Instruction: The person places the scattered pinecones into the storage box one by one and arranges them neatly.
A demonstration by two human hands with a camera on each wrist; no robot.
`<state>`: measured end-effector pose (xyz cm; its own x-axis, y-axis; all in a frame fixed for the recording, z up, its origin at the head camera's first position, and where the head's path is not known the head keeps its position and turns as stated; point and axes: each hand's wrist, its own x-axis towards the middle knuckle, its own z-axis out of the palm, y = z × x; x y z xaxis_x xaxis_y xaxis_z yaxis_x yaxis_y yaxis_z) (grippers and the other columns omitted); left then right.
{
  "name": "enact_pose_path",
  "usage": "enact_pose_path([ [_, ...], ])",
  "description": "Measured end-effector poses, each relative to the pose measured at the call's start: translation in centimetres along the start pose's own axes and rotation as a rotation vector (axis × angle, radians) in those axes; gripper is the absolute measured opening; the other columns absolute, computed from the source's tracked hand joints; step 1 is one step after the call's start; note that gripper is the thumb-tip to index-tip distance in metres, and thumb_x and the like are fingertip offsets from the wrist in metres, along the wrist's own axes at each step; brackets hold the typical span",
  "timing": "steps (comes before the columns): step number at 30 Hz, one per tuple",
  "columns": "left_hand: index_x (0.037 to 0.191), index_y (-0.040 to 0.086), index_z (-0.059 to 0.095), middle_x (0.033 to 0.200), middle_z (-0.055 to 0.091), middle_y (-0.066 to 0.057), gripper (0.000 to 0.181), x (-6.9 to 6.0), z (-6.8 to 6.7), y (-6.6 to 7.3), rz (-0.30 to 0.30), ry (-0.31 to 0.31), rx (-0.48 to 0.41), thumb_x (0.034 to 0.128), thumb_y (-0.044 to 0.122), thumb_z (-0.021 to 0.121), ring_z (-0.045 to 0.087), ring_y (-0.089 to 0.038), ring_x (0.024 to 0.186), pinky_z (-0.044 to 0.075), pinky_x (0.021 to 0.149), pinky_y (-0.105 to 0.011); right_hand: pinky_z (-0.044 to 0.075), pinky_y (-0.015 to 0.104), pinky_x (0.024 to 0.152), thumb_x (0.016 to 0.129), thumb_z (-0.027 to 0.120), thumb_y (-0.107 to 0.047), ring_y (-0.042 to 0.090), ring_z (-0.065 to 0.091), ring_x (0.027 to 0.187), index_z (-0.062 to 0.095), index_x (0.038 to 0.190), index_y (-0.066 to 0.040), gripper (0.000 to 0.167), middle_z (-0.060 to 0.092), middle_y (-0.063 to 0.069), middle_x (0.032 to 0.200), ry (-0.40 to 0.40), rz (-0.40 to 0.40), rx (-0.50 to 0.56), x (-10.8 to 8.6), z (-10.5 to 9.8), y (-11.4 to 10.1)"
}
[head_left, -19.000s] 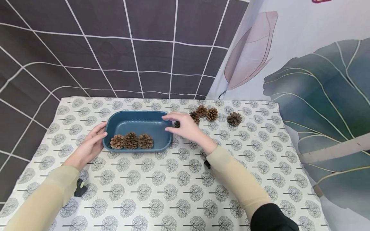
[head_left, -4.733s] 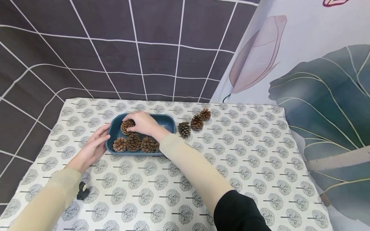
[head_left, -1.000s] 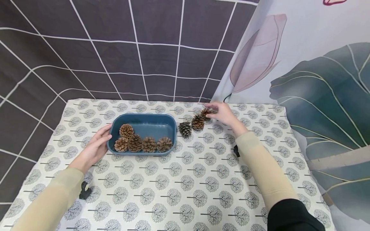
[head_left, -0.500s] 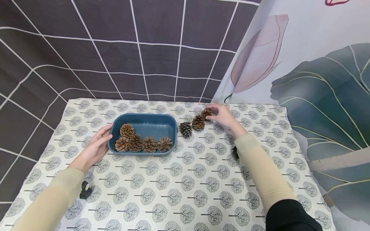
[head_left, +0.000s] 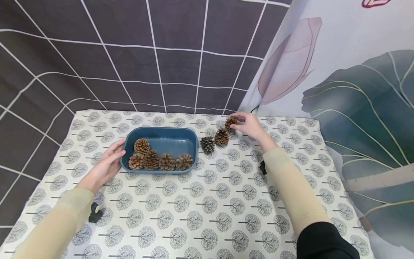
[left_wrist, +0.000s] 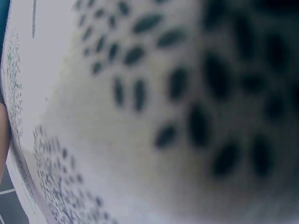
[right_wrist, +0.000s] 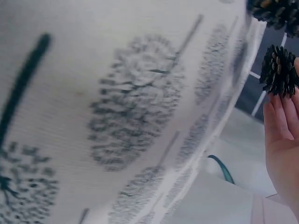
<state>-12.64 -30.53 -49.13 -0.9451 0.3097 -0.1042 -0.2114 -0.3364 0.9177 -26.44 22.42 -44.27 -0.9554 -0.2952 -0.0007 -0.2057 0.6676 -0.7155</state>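
Observation:
At the back of the table my right hand (head_left: 248, 126) pinches a brown pine cone (head_left: 230, 122) between fingers and thumb. In the right wrist view that pine cone (right_wrist: 277, 71) sits at the fingertips of the hand (right_wrist: 284, 151). Two more cones stand just nearer: a brown pine cone (head_left: 221, 137) and a darker pine cone (head_left: 207, 144). My left hand (head_left: 106, 166) touches the left end of a blue plastic basin (head_left: 158, 172), fingers fairly straight. Several pine cones (head_left: 151, 160) lie along its near side, with another pine cone (head_left: 141, 146) behind them at the left.
A cloth (head_left: 194, 216) printed with trees covers the table. Behind it hangs a dark grid-patterned curtain (head_left: 174, 64), and a leaf-printed curtain (head_left: 365, 108) is on the right. The left wrist view shows mostly blurred cloth (left_wrist: 103, 121).
My right hand has taken hold of the farthest pine cone and raised it slightly. Earlier, the basin held fewer cones and more lay on the cloth. The left hand has stayed at the basin.

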Motion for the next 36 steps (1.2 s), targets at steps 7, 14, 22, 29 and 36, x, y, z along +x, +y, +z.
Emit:
enact_pose_path([
  [7, 0.142, 0.03, 0.054, 0.143, 0.061, 0.027, 0.043, 0.0, 0.0, 0.0, 0.002, -0.006, 0.0, 0.1115, 0.001, 0.043, 0.057, 0.009, 0.132, 0.031, 0.128, -0.023, 0.049, 0.056, 0.119, 0.094, 0.08, -0.018, 0.044, 0.063, 0.133, 0.065, 0.142, -0.003, 0.052, 0.065, 0.022, 0.145, 0.034, -0.026, -0.001, 0.4, -0.4, -1.7],
  [14, 0.145, 0.029, 0.051, 0.15, 0.057, 0.023, 0.043, 0.0, 0.0, 0.0, -0.005, 0.004, 0.016, 0.1116, 0.003, 0.045, 0.056, 0.011, 0.131, 0.027, 0.13, -0.023, 0.051, 0.052, 0.118, 0.093, 0.081, -0.014, 0.042, 0.066, 0.129, 0.067, 0.138, -0.001, 0.049, 0.069, 0.023, 0.139, 0.056, -0.09, 0.023, 0.7, -0.2, -3.9],
  [22, 0.142, 0.028, 0.054, 0.142, 0.062, 0.027, 0.043, 0.1, 0.2, 0.1, 0.008, -0.011, -0.015, 0.1109, 0.0, 0.044, 0.058, 0.009, 0.131, 0.029, 0.129, -0.023, 0.051, 0.046, 0.118, 0.093, 0.082, -0.012, 0.039, 0.067, 0.129, 0.068, 0.137, -0.001, 0.048, 0.069, 0.021, 0.139, 0.04, -0.117, 0.077, 0.9, 1.0, -6.0],
  [29, 0.142, 0.027, 0.054, 0.143, 0.062, 0.023, 0.044, 0.2, 0.1, 0.1, 0.03, -0.02, -0.015, 0.1108, -0.002, 0.042, 0.058, 0.006, 0.131, 0.048, 0.11, -0.013, 0.053, 0.043, 0.117, 0.093, 0.083, -0.012, 0.038, 0.067, 0.13, 0.069, 0.135, 0.001, 0.046, 0.07, 0.02, 0.138, 0.025, -0.19, 0.091, 1.1, 2.5, -7.8],
  [36, 0.149, 0.026, 0.047, 0.154, 0.052, 0.021, 0.044, 0.0, -0.2, -0.1, 0.001, -0.003, 0.024, 0.1122, 0.002, 0.043, 0.055, 0.01, 0.132, 0.038, 0.123, -0.018, 0.053, 0.04, 0.118, 0.093, 0.083, -0.014, 0.034, 0.066, 0.131, 0.07, 0.136, -0.002, 0.047, 0.07, 0.017, 0.139, -0.002, -0.238, 0.116, 1.4, 4.5, -9.8],
])
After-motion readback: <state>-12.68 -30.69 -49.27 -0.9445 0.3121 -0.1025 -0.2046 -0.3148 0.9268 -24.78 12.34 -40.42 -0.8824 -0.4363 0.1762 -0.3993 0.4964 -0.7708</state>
